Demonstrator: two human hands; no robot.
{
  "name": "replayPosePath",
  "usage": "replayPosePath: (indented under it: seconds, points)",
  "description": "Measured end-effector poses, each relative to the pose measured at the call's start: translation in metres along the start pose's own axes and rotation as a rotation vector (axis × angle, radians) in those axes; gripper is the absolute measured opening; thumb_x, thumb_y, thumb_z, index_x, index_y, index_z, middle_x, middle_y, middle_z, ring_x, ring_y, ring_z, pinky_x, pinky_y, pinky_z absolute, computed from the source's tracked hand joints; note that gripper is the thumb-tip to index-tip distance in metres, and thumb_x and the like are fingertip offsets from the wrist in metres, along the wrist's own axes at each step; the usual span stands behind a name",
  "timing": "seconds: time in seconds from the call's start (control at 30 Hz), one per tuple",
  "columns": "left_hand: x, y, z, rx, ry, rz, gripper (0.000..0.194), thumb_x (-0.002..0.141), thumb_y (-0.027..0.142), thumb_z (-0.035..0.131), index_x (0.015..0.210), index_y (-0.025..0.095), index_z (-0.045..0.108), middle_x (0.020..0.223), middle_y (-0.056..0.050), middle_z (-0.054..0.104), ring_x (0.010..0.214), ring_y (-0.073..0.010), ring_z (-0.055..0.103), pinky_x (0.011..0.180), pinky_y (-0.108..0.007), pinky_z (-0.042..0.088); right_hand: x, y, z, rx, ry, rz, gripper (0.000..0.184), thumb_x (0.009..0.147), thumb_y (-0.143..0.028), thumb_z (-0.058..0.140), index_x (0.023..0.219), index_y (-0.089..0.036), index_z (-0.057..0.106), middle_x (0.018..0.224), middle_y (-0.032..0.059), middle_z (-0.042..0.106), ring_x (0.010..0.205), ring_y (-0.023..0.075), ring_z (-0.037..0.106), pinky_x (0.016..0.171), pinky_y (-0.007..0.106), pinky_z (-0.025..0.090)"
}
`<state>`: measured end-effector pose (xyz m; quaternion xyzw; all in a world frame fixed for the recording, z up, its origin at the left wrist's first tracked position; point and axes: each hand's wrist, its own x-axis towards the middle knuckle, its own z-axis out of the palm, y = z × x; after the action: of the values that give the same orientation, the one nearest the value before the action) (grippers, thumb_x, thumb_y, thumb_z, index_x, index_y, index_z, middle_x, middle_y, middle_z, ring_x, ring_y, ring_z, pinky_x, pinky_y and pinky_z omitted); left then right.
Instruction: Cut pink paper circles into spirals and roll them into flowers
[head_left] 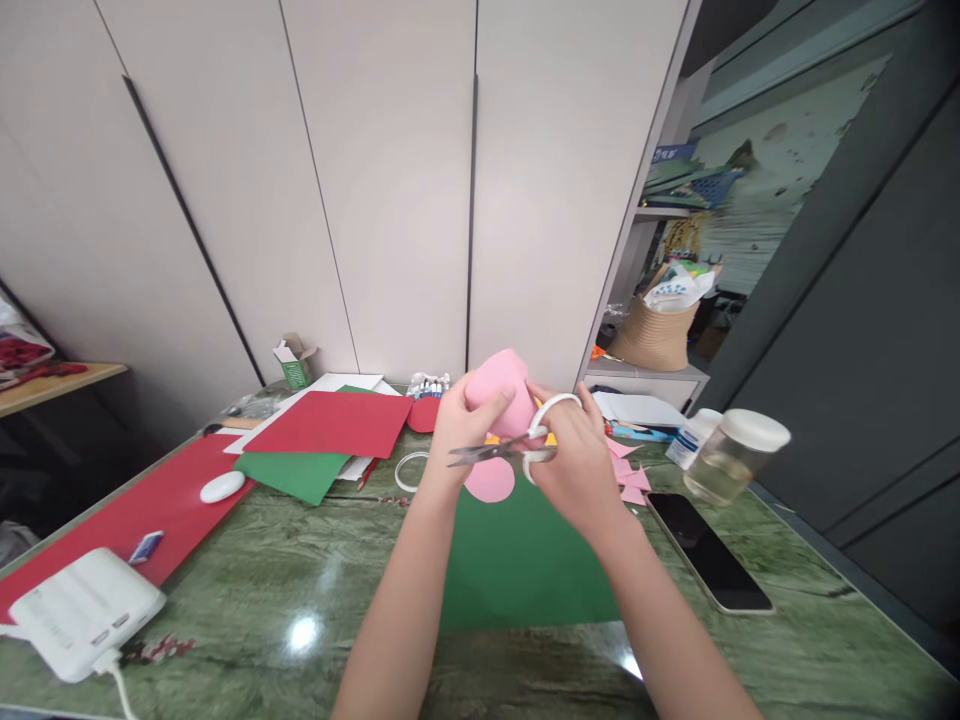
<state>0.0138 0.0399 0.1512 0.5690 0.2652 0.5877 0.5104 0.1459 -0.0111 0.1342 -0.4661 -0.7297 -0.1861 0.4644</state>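
Note:
A piece of pink paper (501,385), bent into a curve, is held up in the middle of the view. My left hand (456,428) pinches it from the left, thumb across its front. From the right, fingers of my right hand (576,462) reach the paper's edge. That same hand carries scissors (480,454) with white handles; their dark blades point left in front of my left wrist and do not touch the paper. Below lies a pink paper circle (490,480) on a green sheet (525,570). Something yellow is partly hidden behind my hands.
Pink scraps (631,480), a phone (709,550) and a lidded jar (739,455) lie or stand at right. To the left are red paper (330,422), a roll of white tape (409,472), a white oval object (223,486) and a white power bank (88,610) with cables.

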Motion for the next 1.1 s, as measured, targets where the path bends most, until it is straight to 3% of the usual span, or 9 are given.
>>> replayPosePath:
  seconds: [0.17,0.27,0.43,0.67,0.8,0.9,1.0,1.1]
  points:
    - [0.000,0.008,-0.012,-0.097,-0.152,-0.063,0.037,0.072,0.033,0.069,0.103,0.015,0.061,0.104,-0.010,0.067,0.091,-0.0212,0.063,0.078,-0.031,0.051,0.005,0.008,-0.019,0.399,0.064,0.383,0.023,0.071,-0.022,0.066,0.077,-0.023,0.043,0.117,0.0091,0.063,0.097,0.0229,0.062,0.086,0.043,0.046]
    - [-0.001,0.010,-0.015,-0.016,-0.199,-0.075,0.037,0.072,0.034,0.069,0.103,0.016,0.062,0.106,-0.010,0.066,0.094,-0.0222,0.062,0.075,-0.030,0.052,0.007,0.021,-0.028,0.641,0.159,0.523,0.029,0.069,-0.026,0.071,0.074,-0.022,0.044,0.104,0.0077,0.067,0.097,0.0226,0.062,0.080,0.037,0.048]
    - [-0.002,0.010,-0.011,0.140,-0.224,-0.045,0.033,0.074,0.038,0.066,0.099,0.018,0.063,0.105,-0.009,0.067,0.091,-0.0222,0.063,0.071,-0.030,0.051,0.009,0.036,-0.031,0.832,0.053,0.690,0.032,0.063,-0.028,0.077,0.068,-0.020,0.046,0.075,0.0019,0.065,0.070,0.0159,0.061,0.061,0.028,0.047]
    - [-0.002,0.012,-0.013,0.326,-0.308,-0.032,0.031,0.074,0.038,0.063,0.099,0.018,0.064,0.097,-0.008,0.067,0.085,-0.0210,0.063,0.064,-0.029,0.051,0.009,0.040,-0.036,0.706,0.025,0.657,0.033,0.063,-0.032,0.076,0.067,-0.020,0.046,0.067,-0.0006,0.060,0.062,0.0135,0.055,0.054,0.025,0.043]
    - [-0.001,0.013,-0.018,0.424,-0.421,-0.092,0.030,0.070,0.034,0.068,0.097,0.021,0.064,0.105,-0.008,0.066,0.087,-0.0210,0.063,0.060,-0.027,0.049,0.008,0.042,-0.044,0.617,-0.225,0.599,0.029,0.065,-0.028,0.073,0.067,-0.019,0.046,0.069,-0.0005,0.060,0.061,0.0122,0.052,0.054,0.025,0.042]
    - [-0.002,0.012,-0.016,0.524,-0.460,-0.104,0.028,0.068,0.036,0.069,0.094,0.024,0.067,0.098,-0.006,0.069,0.087,-0.0211,0.063,0.059,-0.027,0.047,0.007,0.040,-0.044,0.543,-0.356,0.560,0.026,0.068,-0.028,0.070,0.066,-0.019,0.046,0.065,-0.0029,0.054,0.057,0.0100,0.045,0.051,0.023,0.037]
    - [-0.004,0.010,-0.009,0.560,-0.466,-0.052,0.018,0.071,0.034,0.066,0.084,0.024,0.069,0.093,-0.003,0.070,0.088,-0.0204,0.063,0.066,-0.029,0.047,0.006,0.037,-0.040,0.501,-0.407,0.539,0.023,0.069,-0.030,0.068,0.069,-0.018,0.049,0.061,-0.0048,0.048,0.054,0.0093,0.041,0.049,0.022,0.034]
    - [-0.005,0.010,-0.006,0.598,-0.397,-0.013,0.014,0.072,0.032,0.063,0.080,0.022,0.070,0.089,-0.004,0.070,0.084,-0.0209,0.063,0.066,-0.031,0.046,0.006,0.038,-0.038,0.512,-0.373,0.520,0.023,0.070,-0.033,0.068,0.071,-0.018,0.050,0.063,-0.0037,0.049,0.056,0.0100,0.043,0.050,0.023,0.036]
